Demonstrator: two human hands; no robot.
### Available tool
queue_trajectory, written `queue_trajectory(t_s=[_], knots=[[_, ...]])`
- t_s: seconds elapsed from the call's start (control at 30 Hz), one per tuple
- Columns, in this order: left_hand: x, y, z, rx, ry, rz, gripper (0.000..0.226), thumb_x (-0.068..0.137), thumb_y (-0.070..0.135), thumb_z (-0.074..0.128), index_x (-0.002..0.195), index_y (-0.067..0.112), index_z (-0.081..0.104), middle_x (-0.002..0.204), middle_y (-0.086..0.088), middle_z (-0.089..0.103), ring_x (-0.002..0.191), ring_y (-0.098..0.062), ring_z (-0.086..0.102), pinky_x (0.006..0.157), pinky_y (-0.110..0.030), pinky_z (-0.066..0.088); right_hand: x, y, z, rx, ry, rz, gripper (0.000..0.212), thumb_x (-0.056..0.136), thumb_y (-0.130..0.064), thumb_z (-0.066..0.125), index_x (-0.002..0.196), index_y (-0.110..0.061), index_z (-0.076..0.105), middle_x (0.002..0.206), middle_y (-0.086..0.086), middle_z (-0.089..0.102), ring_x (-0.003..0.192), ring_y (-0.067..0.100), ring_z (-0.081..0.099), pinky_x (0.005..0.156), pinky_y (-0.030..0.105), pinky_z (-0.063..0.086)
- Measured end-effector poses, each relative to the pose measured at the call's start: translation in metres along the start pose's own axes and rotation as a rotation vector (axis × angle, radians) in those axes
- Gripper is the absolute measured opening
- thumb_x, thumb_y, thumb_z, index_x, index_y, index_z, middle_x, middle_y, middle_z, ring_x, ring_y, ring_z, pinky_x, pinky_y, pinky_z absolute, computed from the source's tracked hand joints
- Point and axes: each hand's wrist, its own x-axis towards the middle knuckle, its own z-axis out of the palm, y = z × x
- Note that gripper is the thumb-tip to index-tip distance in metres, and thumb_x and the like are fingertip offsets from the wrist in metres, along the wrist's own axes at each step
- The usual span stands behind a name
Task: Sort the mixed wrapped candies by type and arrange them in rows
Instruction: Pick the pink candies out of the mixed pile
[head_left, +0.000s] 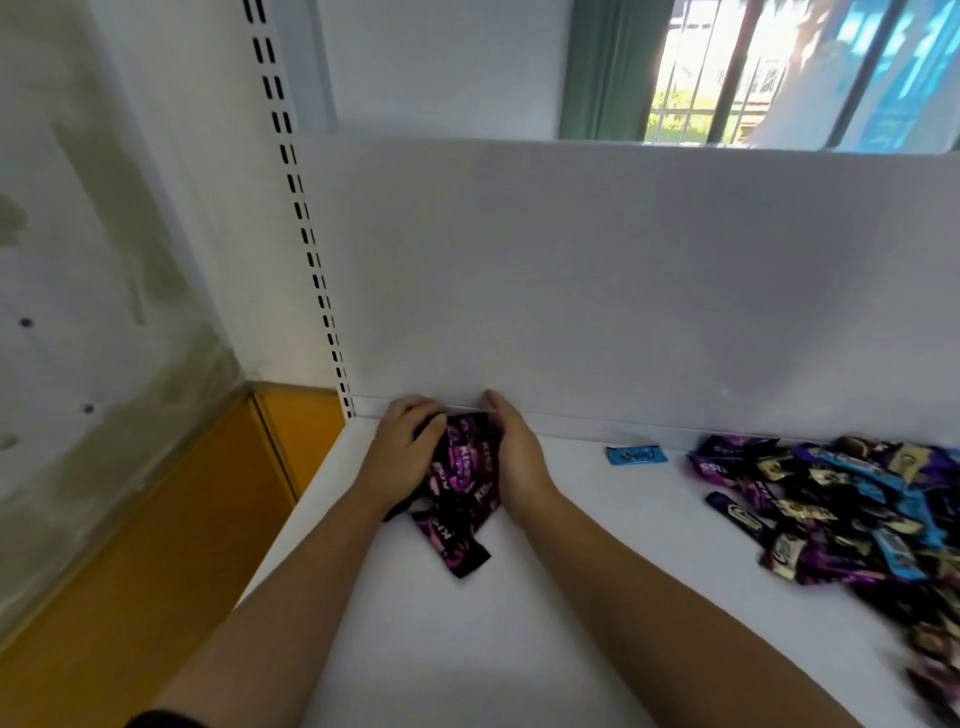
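While the purple candies (462, 486) lie bunched at the far left of the white shelf (467, 649), we hem them between our hands: left hand (402, 454) curled over them, right hand (517, 460) pressing straight-fingered alongside; the mixed pile (857, 514) sits well right.

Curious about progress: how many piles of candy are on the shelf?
2: purple candies at back left; a mixed pile at right, running out of frame. One blue candy lies alone between them.

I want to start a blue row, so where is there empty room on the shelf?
Bare shelf lies between the purple candies that the left hand and right hand bunch together and the mixed pile, in front of the lone blue candy. The right end is crowded.
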Motion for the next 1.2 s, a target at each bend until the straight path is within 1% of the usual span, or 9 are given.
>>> queue_trajectory(t_s=[0.1, 0.23, 0.3, 0.4, 0.53, 0.7, 0.83, 1.0, 1.2], knots=[[-0.013, 0.005, -0.006, 0.062, -0.012, 0.042, 0.058, 0.089, 0.060, 0.040, 0.133, 0.024, 0.055, 0.135, 0.003, 0.053, 0.127, -0.015, 0.047, 0.111, -0.041, 0.034, -0.008, -0.004, -0.028, -0.065, -0.119, -0.081, 0.020, 0.097, -0.028, 0.050, 0.102, -0.023, 0.069, 0.114, -0.003, 0.067, 0.103, 0.008, 0.062, 0.093, 0.025, 0.043], [-0.040, 0.012, -0.018, 0.398, -0.247, 0.215, 0.104, 0.061, 0.089, 0.043, 0.150, 0.039, 0.021, 0.158, 0.009, 0.019, 0.147, -0.016, 0.013, 0.119, -0.053, 0.010, -0.032, 0.001, -0.063, -0.817, -0.333, -0.452, 0.038, 0.102, -0.017, 0.039, 0.136, -0.031, 0.046, 0.139, -0.021, 0.040, 0.128, -0.005, 0.034, 0.114, 0.018, 0.021], [-0.051, 0.016, -0.016, 0.579, -0.362, 0.317, 0.118, 0.050, 0.098, 0.044, 0.149, 0.047, 0.006, 0.161, 0.015, -0.002, 0.148, -0.014, -0.009, 0.118, -0.052, -0.004, -0.039, 0.011, -0.067, -1.172, -0.316, -0.569, 0.047, 0.102, -0.023, 0.034, 0.149, -0.025, 0.031, 0.149, -0.015, 0.026, 0.138, 0.001, 0.020, 0.117, 0.019, 0.006], [-0.053, 0.012, -0.006, 0.667, -0.341, 0.375, 0.113, 0.056, 0.095, 0.045, 0.150, 0.045, 0.008, 0.162, 0.012, -0.005, 0.149, -0.015, -0.008, 0.118, -0.053, -0.002, -0.040, 0.025, -0.058, -1.464, -0.238, -0.582, 0.063, 0.093, -0.033, 0.029, 0.153, -0.019, 0.016, 0.160, 0.008, 0.016, 0.145, 0.024, 0.019, 0.119, 0.033, 0.010], [-0.040, 0.003, -0.006, 0.634, -0.257, 0.347, 0.095, 0.068, 0.076, 0.050, 0.150, 0.043, 0.018, 0.161, 0.012, 0.011, 0.148, -0.013, 0.007, 0.119, -0.051, 0.006, -0.029, 0.031, -0.043, -1.487, -0.197, -0.548, 0.066, 0.092, -0.033, 0.030, 0.154, -0.017, 0.013, 0.160, 0.016, 0.014, 0.144, 0.028, 0.022, 0.119, 0.037, 0.016], [-0.036, -0.001, -0.009, 0.606, -0.244, 0.368, 0.091, 0.069, 0.079, 0.048, 0.149, 0.043, 0.023, 0.159, 0.015, 0.018, 0.147, -0.010, 0.012, 0.118, -0.052, 0.006, -0.026, 0.028, -0.047, -1.301, -0.214, -0.537, 0.063, 0.096, -0.031, 0.039, 0.154, -0.021, 0.016, 0.161, 0.008, 0.013, 0.147, 0.022, 0.015, 0.120, 0.036, 0.014], [-0.038, 0.009, -0.013, 0.556, -0.141, 0.425, 0.076, 0.079, 0.073, 0.038, 0.145, 0.035, 0.038, 0.154, 0.009, 0.032, 0.144, -0.016, 0.023, 0.117, -0.054, 0.011, -0.039, 0.012, -0.071, -1.084, -0.187, -0.615, 0.053, 0.096, -0.030, 0.043, 0.147, -0.016, 0.035, 0.153, 0.005, 0.033, 0.143, 0.016, 0.025, 0.117, 0.026, 0.017], [-0.033, 0.066, 0.017, 0.418, -0.075, 0.510, 0.053, 0.084, 0.050, 0.044, 0.120, 0.017, 0.063, 0.117, 0.000, 0.065, 0.110, -0.023, 0.057, 0.098, -0.038, 0.041, -0.050, -0.036, -0.142, -1.023, 0.081, -0.670, 0.034, 0.095, -0.016, 0.052, 0.129, -0.013, 0.053, 0.129, 0.005, 0.052, 0.116, 0.019, 0.052, 0.096, 0.024, 0.039], [-0.034, 0.136, 0.114, 0.407, -0.290, 0.529, 0.032, 0.092, 0.035, 0.052, 0.116, 0.018, 0.066, 0.113, -0.001, 0.063, 0.103, -0.022, 0.056, 0.092, -0.038, 0.045, -0.062, -0.089, -0.243, -1.399, 0.388, -0.343, 0.016, 0.087, -0.031, 0.057, 0.091, -0.017, 0.064, 0.091, 0.006, 0.068, 0.082, 0.024, 0.060, 0.069, 0.031, 0.048]])
